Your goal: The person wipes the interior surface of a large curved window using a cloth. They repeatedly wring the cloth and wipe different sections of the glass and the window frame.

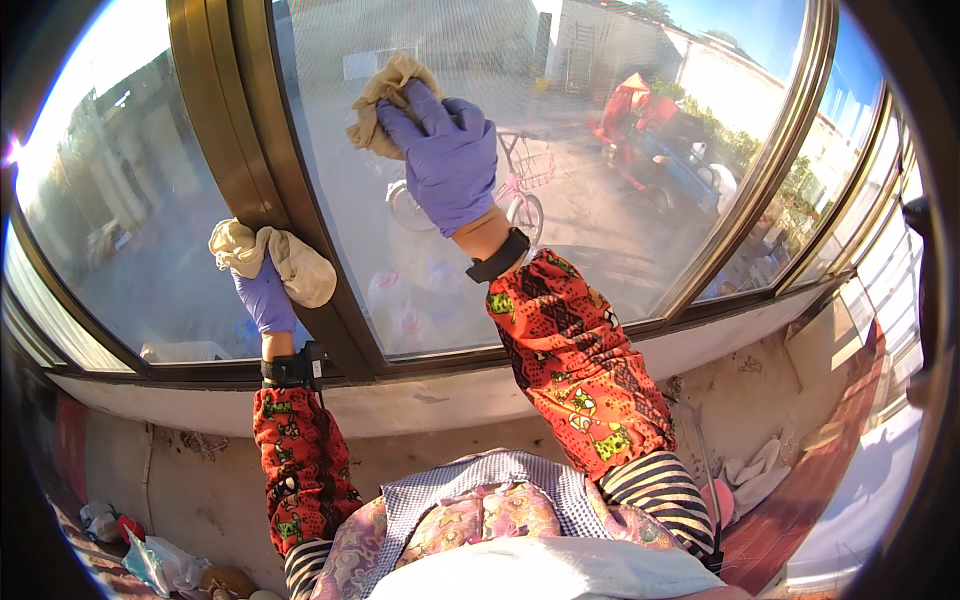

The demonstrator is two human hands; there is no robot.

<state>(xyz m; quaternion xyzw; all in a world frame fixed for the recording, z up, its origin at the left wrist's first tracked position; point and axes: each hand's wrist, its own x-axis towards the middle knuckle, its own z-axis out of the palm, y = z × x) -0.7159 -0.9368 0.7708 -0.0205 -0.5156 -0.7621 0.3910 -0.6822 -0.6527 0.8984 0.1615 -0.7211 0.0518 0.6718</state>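
Purple gloves cover both of my hands. My right hand [445, 160] presses a bunched beige cloth [385, 105] against the large window pane [330, 200], its fingers bent over the cloth. Lower and to the left, my left hand [264, 298] grips a second beige cloth [300, 268] that bulges out on both sides of the fingers. This second cloth lies against the brown window frame post [245, 130]. Red patterned sleeve covers and dark wrist straps are on both forearms.
Below the panes runs a pale sill ledge [450, 408]. Plastic bags [165, 563] lie on the floor at lower left, and a pale cloth heap [755, 475] lies at right. Through the glass show a pink bicycle [525, 180] and a blue-and-red vehicle [690, 165] outside.
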